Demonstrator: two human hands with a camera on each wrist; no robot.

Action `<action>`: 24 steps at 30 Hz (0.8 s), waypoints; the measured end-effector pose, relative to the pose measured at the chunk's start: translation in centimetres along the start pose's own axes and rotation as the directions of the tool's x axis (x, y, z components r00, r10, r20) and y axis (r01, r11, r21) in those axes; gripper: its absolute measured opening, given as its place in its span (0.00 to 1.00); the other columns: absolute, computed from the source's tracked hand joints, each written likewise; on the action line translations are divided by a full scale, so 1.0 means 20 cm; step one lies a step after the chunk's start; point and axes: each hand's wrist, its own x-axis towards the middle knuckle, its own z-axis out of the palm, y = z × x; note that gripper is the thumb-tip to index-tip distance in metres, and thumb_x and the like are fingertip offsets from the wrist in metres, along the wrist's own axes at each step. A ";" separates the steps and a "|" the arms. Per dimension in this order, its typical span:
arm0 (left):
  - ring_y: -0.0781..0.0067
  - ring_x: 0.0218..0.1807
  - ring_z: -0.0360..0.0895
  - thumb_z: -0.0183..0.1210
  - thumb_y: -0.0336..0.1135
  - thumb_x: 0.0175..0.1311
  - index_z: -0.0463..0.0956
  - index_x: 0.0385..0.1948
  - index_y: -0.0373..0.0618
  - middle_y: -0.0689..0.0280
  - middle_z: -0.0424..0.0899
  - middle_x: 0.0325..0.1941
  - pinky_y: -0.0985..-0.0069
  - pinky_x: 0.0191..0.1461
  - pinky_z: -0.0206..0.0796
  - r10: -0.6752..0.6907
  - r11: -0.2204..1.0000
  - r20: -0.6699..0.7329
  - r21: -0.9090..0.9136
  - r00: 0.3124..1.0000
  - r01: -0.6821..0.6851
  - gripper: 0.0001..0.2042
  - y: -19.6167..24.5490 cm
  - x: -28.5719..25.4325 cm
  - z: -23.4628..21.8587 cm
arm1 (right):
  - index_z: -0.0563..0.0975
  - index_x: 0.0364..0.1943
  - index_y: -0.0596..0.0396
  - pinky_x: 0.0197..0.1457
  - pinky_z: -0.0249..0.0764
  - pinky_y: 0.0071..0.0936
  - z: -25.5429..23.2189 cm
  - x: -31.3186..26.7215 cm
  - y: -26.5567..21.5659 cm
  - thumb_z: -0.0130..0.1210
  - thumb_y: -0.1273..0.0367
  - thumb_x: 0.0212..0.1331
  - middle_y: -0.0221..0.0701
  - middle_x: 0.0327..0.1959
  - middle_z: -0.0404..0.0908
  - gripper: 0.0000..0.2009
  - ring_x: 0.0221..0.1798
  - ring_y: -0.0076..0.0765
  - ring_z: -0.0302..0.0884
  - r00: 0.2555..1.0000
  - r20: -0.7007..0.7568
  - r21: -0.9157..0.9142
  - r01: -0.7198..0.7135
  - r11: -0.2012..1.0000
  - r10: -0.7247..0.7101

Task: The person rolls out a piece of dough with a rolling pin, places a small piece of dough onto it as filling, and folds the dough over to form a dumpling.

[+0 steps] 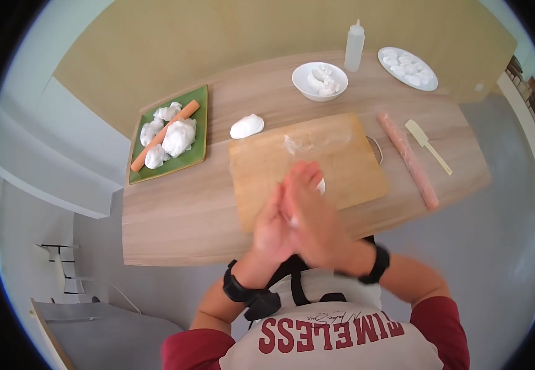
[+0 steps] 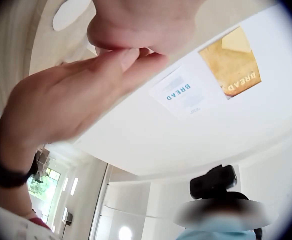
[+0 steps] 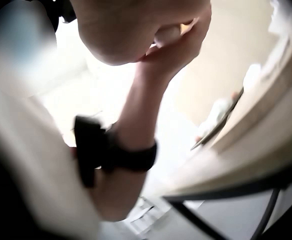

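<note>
Over the front part of the wooden cutting board (image 1: 267,163), my left hand (image 1: 270,229) and right hand (image 1: 314,216) are pressed palm to palm, fingers extended. The right hand is blurred in the head view. A small trace of white shows between the palms, but I cannot tell what it is; the palms hide most of it. A white dough-like piece (image 1: 321,186) peeks out on the board behind the right hand's fingers. In the left wrist view, the right hand (image 2: 66,97) lies with straight fingers against the left hand (image 2: 141,22).
A white lump (image 1: 247,126) sits behind the board. At left, a green tray (image 1: 200,129) holds white wrapped bundles and an orange stick. Toward the back are a white bowl (image 1: 302,92), squeeze bottle (image 1: 354,47) and plate of white pieces (image 1: 426,85). Right: film-wrapped pink roll (image 1: 408,161), spatula (image 1: 426,144).
</note>
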 end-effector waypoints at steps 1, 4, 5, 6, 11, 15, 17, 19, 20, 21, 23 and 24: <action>0.61 0.71 0.50 0.32 0.49 0.71 0.47 0.67 0.44 0.61 0.52 0.70 0.65 0.70 0.45 0.008 1.000 0.004 -0.002 1.000 -0.008 0.27 -0.01 0.01 -0.02 | 0.54 0.63 0.69 0.70 0.45 0.45 0.01 -0.01 -0.04 0.49 0.61 0.54 0.53 0.67 0.51 0.35 0.68 0.61 0.49 1.000 0.004 -0.004 0.007 1.000 -0.007; 0.67 0.71 0.50 0.32 0.50 0.71 0.46 0.67 0.44 0.61 0.53 0.70 0.70 0.69 0.44 0.047 0.998 0.337 -0.043 0.941 -0.034 0.28 -0.17 0.05 -0.20 | 0.62 0.57 0.71 0.65 0.51 0.51 0.03 -0.01 -0.03 0.48 0.68 0.52 0.55 0.60 0.61 0.28 0.63 0.58 0.58 0.946 0.019 -0.230 0.319 0.919 -0.324; 0.67 0.71 0.50 0.32 0.50 0.71 0.46 0.67 0.44 0.61 0.53 0.70 0.70 0.69 0.44 0.035 0.999 0.336 -0.038 0.941 -0.023 0.28 -0.16 0.01 -0.15 | 0.62 0.57 0.71 0.65 0.51 0.51 0.00 0.03 0.02 0.48 0.68 0.52 0.55 0.60 0.61 0.28 0.63 0.58 0.58 0.949 0.009 -0.229 0.310 0.923 -0.316; 0.65 0.70 0.51 0.31 0.48 0.71 0.47 0.67 0.43 0.61 0.53 0.70 0.68 0.70 0.45 -0.077 0.994 0.152 0.090 0.985 0.064 0.27 -0.11 -0.03 -0.06 | 0.62 0.57 0.71 0.65 0.51 0.51 -0.06 0.06 0.07 0.49 0.69 0.51 0.54 0.60 0.62 0.28 0.63 0.59 0.58 0.958 -0.076 -0.262 0.248 0.933 -0.276; 0.60 0.73 0.44 0.26 0.52 0.71 0.44 0.68 0.46 0.58 0.48 0.72 0.61 0.73 0.36 0.038 0.997 0.335 0.056 0.941 -0.061 0.28 -0.10 0.10 -0.18 | 0.60 0.60 0.69 0.67 0.46 0.55 0.06 -0.07 -0.03 0.48 0.65 0.55 0.53 0.63 0.59 0.29 0.66 0.58 0.55 0.936 -0.056 -0.192 0.331 0.924 -0.347; 0.65 0.69 0.54 0.33 0.46 0.71 0.49 0.65 0.41 0.61 0.56 0.69 0.66 0.70 0.46 -0.047 0.998 0.040 0.053 0.998 0.045 0.26 -0.17 -0.06 -0.10 | 0.61 0.60 0.66 0.68 0.42 0.54 -0.09 0.07 0.05 0.45 0.61 0.57 0.54 0.66 0.53 0.28 0.68 0.61 0.50 0.965 -0.089 -0.340 0.204 0.918 -0.247; 0.64 0.70 0.52 0.34 0.46 0.71 0.48 0.66 0.41 0.61 0.54 0.69 0.66 0.71 0.45 -0.003 0.977 0.090 0.215 0.996 -0.016 0.27 -0.09 -0.05 -0.03 | 0.59 0.61 0.63 0.68 0.39 0.55 -0.09 0.05 0.07 0.44 0.60 0.57 0.52 0.67 0.52 0.29 0.69 0.61 0.49 0.972 -0.109 -0.362 0.154 0.919 -0.206; 0.64 0.70 0.51 0.37 0.47 0.70 0.48 0.66 0.41 0.60 0.54 0.69 0.67 0.71 0.46 -0.026 0.979 0.017 0.204 1.000 0.022 0.28 -0.05 -0.04 -0.01 | 0.60 0.62 0.61 0.68 0.39 0.56 -0.04 -0.03 0.03 0.44 0.59 0.58 0.50 0.67 0.52 0.29 0.70 0.58 0.47 0.975 -0.084 -0.281 0.176 0.943 -0.207; 0.64 0.70 0.51 0.37 0.47 0.70 0.48 0.66 0.41 0.60 0.54 0.69 0.67 0.71 0.46 -0.027 0.979 0.001 0.200 1.000 0.026 0.28 -0.06 -0.04 0.00 | 0.60 0.62 0.61 0.68 0.39 0.56 -0.03 -0.03 0.04 0.44 0.59 0.58 0.50 0.67 0.52 0.29 0.70 0.58 0.47 0.977 -0.077 -0.269 0.172 0.948 -0.200; 0.65 0.70 0.51 0.41 0.45 0.69 0.48 0.66 0.41 0.59 0.54 0.69 0.67 0.70 0.46 -0.041 0.988 -0.010 0.150 0.999 0.042 0.28 -0.08 -0.05 0.00 | 0.59 0.62 0.61 0.68 0.38 0.57 -0.03 -0.01 0.05 0.42 0.59 0.60 0.50 0.67 0.52 0.29 0.70 0.58 0.45 0.982 -0.131 -0.344 0.083 0.935 -0.135; 0.65 0.70 0.52 0.44 0.43 0.68 0.49 0.66 0.40 0.59 0.54 0.69 0.67 0.70 0.46 -0.064 0.993 -0.036 0.095 0.997 0.067 0.28 -0.07 -0.05 0.00 | 0.58 0.63 0.62 0.68 0.37 0.57 -0.03 0.04 0.08 0.41 0.58 0.61 0.50 0.68 0.51 0.29 0.71 0.58 0.43 0.981 -0.184 -0.403 -0.021 0.915 -0.058; 0.66 0.69 0.54 0.45 0.42 0.68 0.51 0.65 0.40 0.59 0.56 0.68 0.67 0.70 0.48 -0.079 0.996 -0.031 0.044 0.996 0.081 0.26 -0.05 -0.03 0.00 | 0.57 0.63 0.62 0.68 0.37 0.57 -0.05 0.05 0.09 0.40 0.57 0.62 0.50 0.68 0.50 0.29 0.71 0.59 0.42 0.965 -0.263 -0.278 -0.072 0.958 -0.004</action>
